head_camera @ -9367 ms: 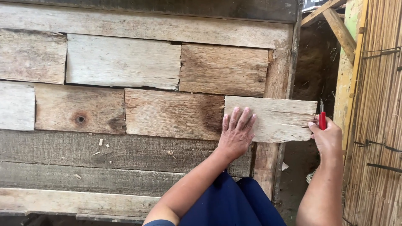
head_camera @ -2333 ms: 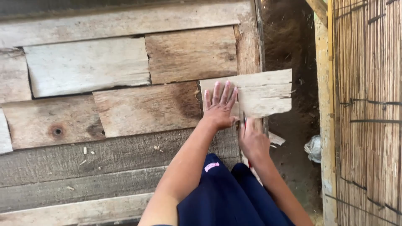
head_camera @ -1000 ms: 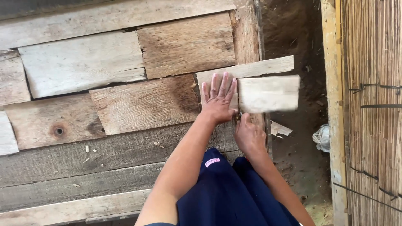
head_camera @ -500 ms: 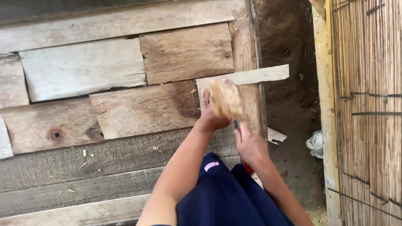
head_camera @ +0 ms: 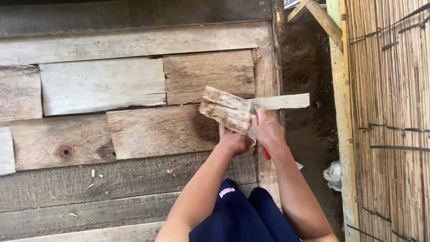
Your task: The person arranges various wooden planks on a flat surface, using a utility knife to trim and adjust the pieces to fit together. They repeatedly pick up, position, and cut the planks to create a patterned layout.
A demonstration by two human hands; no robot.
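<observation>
Left hand is gripping a pale rough wooden offcut, lifting it tilted above the weathered patchwork plank floor. Right hand is closing around a red-handled knife. Split-bamboo wall is standing alongside, bare earth between.

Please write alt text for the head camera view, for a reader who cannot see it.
Seen from above, a person's left hand holds a short piece of wood over a wall of rough planks. The right hand grips a red-handled tool beside it. A thin wooden strip juts out to the right.
</observation>
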